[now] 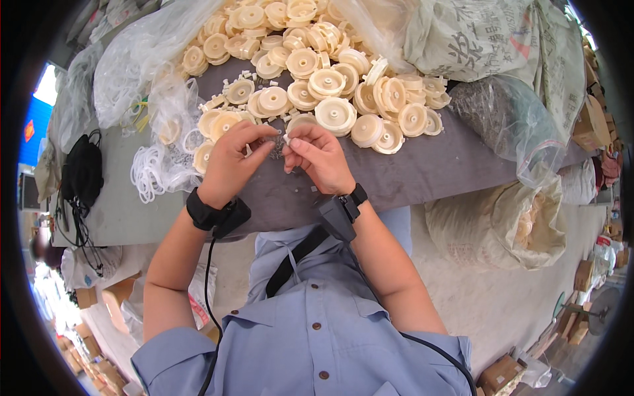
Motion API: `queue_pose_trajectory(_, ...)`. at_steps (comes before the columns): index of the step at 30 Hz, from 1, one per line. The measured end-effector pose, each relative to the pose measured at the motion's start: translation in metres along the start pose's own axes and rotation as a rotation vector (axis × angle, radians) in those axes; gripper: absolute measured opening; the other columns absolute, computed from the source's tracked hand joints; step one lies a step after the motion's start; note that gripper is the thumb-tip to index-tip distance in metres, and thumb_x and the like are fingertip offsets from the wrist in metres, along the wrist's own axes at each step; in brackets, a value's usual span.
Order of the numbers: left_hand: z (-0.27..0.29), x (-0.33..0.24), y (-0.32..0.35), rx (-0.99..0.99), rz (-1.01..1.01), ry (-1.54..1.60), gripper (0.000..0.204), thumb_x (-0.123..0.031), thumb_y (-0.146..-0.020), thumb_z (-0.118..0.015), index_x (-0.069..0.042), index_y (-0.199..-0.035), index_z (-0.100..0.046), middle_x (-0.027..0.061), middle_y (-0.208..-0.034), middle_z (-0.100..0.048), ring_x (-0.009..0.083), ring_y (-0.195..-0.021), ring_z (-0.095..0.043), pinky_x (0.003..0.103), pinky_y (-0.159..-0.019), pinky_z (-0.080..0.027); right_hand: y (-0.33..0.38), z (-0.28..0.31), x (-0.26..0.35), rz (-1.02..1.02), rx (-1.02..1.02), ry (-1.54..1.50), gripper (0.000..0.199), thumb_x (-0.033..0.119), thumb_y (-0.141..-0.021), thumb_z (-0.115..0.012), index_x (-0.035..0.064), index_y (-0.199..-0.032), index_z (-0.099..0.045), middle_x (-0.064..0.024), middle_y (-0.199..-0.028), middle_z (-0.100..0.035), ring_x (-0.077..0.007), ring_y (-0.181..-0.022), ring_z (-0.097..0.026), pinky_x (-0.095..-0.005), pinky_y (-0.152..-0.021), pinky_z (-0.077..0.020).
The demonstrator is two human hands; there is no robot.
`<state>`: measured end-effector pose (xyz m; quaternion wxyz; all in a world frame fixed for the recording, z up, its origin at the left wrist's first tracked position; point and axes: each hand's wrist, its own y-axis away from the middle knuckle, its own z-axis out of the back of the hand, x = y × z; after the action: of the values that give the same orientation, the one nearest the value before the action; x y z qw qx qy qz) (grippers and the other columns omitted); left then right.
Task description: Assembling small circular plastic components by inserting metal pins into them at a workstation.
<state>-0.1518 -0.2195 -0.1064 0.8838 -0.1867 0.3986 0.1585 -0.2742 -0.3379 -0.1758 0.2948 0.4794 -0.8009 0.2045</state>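
My right hand (319, 158) is closed in a pinch on a small white plastic piece (286, 139) above the near part of the pile. Facing it from the left, my left hand (234, 162) has its thumb and forefinger curved with a gap between them; I see nothing held there. Below the fingertips lies a small heap of tiny grey metal parts (277, 153). Cream plastic wheels (335, 116) with hubs are heaped just beyond both hands. Small whitish plastic pieces (232, 84) are scattered among the wheels.
White plastic rings (148, 173) and a clear bag (142, 72) lie on the left of the grey table (396, 173). A black pouch (82, 173) with cords is at far left. Woven sacks (475, 39) sit at the back right; an open sack (495, 228) stands below the right edge.
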Motion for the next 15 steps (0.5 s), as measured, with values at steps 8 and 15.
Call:
queue_pose_trajectory(8, -0.0033, 0.0030, -0.0029, 0.042, -0.039, 0.035, 0.023, 0.000, -0.078, -0.062, -0.005, -0.100, -0.063, 0.0019, -0.079, -0.054, 0.0101, -0.065, -0.050, 0.023, -0.059, -0.041, -0.0006, -0.0002, 0.0000, -0.107, 0.031, -0.023, 0.016, 0.010, -0.089, -0.056, 0.0018, -0.102, -0.055, -0.0084, -0.083, -0.063, -0.0137, -0.067, -0.063, -0.0269, -0.059, -0.0538)
queue_pose_trajectory(15, -0.0013, 0.0082, -0.0056, 0.022, 0.022, -0.229, 0.028, -0.004, -0.077, -0.062, -0.007, -0.105, -0.061, 0.0041, -0.079, -0.054, 0.0135, -0.069, -0.053, 0.026, -0.063, -0.043, -0.0014, -0.0006, -0.0040, -0.032, -0.066, 0.189, 0.018, 0.011, -0.089, -0.056, 0.0016, -0.104, -0.055, -0.0092, -0.086, -0.063, -0.0139, -0.071, -0.062, -0.0259, -0.062, -0.0531)
